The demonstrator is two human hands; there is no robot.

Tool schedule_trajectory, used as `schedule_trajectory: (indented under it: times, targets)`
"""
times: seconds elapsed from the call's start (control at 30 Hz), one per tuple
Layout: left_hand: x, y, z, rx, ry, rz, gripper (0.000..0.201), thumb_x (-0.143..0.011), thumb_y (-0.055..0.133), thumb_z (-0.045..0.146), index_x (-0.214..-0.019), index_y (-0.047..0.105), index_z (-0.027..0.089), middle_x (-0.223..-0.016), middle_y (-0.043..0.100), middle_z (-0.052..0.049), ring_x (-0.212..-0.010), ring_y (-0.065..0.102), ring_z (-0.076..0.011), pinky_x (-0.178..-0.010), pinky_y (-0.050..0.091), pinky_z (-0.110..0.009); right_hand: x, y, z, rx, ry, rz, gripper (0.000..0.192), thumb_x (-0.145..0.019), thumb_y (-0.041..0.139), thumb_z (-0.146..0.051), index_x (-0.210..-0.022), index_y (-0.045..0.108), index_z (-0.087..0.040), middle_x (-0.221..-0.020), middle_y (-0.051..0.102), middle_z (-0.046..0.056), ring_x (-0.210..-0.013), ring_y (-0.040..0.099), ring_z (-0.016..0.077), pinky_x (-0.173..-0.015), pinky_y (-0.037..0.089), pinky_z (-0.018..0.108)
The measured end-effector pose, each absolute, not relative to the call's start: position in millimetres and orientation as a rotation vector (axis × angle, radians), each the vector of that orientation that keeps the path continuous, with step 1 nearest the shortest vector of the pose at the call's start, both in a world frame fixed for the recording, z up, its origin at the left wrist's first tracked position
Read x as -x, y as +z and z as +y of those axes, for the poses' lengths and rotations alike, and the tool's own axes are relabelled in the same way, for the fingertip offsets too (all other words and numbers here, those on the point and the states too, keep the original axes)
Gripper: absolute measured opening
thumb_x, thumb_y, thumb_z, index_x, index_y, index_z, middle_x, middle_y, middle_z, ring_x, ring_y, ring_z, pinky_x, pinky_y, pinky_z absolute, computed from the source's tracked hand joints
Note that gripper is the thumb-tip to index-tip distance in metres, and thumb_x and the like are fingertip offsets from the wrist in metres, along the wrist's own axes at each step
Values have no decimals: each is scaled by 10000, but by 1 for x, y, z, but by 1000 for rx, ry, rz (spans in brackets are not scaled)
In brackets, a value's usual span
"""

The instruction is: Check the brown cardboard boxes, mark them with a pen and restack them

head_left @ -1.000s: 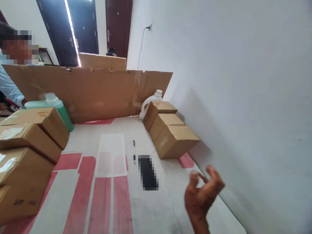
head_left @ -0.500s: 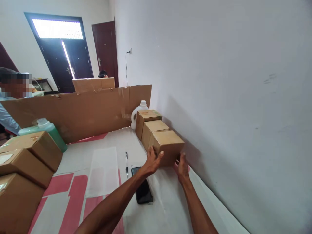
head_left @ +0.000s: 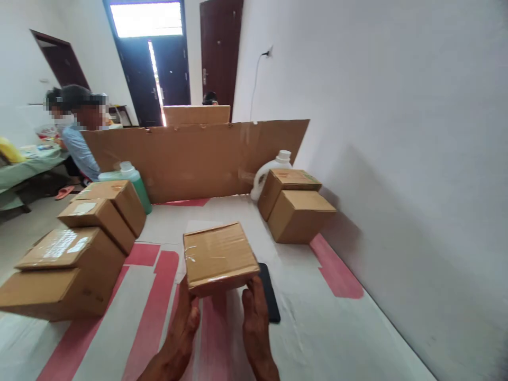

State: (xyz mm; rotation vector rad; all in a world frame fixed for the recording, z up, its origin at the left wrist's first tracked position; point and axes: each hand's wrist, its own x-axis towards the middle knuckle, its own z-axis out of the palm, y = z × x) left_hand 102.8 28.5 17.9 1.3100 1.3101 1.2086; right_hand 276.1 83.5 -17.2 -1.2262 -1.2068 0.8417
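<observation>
Head view
Landmark: phone (head_left: 270,299), flat on table (head_left: 317,328).
Held box (head_left: 219,257): over the phone's near-left side, lifted, taped top showing.
Left hand (head_left: 183,323): fingers clamped on box's near-left underside.
Right hand (head_left: 254,317): fingers pressed to box's near-right edge, just left of phone.
Two stacked-row boxes (head_left: 297,206): beyond phone, by wall.
Box row (head_left: 79,248): well left of phone.

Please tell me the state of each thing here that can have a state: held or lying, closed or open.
Small brown cardboard box: taped shut, held by both hands.
Left hand: grips the box.
Right hand: grips the box.
Black phone: lying flat, screen dark.
White plastic jug: upright, capped.
Green liquid bottle: upright, capped.
</observation>
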Motion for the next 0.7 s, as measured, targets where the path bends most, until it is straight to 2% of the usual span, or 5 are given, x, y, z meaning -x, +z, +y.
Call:
schedule_trajectory:
  times: [0.13,0.27,0.37,0.5,0.7]
  targets:
    - [-58,-7,15,-1223,1376,1402,760,-989,300,718,-1632,194,327,-1707,255,-76,-1538,310,-351,-1231,329,-524,-230,-52,81,1194,1092,-1247,674,-994,480,-599,-1558,422,-234,-1587,471,121,-1486,400,307,-1224,316,506]
    - [-37,-22,38,-1183,1483,1508,723,-992,327,704,-1611,258,337,-1689,295,-89,-1503,382,-339,-1215,342,-552,-232,-71,86,1217,1139,-1259,691,-989,504,-591,-1577,385,-248,-1537,531,131,-1401,514,314,-1147,425,489]
    - [-30,-25,65,-1138,1348,1603,718,-969,470,661,-1569,355,283,-1648,376,-121,-1509,380,-323,-1241,307,-541,-239,-70,89,1194,1181,-1324,653,-971,552,-581,-1528,461,-252,-1425,635,125,-1301,598,314,-1061,497,454]
    - [-25,-24,80,-1266,1312,1606,616,-970,503,606,-1463,496,236,-1513,526,-142,-1404,506,-316,-1194,377,-539,-245,-60,98,1232,1174,-1304,580,-963,563,-583,-1423,572,-230,-1375,665,119,-1255,615,311,-1051,487,430]
    - [-26,-4,53,-1578,1308,1713,557,-976,601,418,-1499,452,299,-1372,594,-103,-1260,586,-282,-1075,492,-480,-249,-41,117,1197,1253,-1249,530,-933,575,-634,-1219,699,-205,-1278,723,106,-1182,650,311,-1004,516,402]
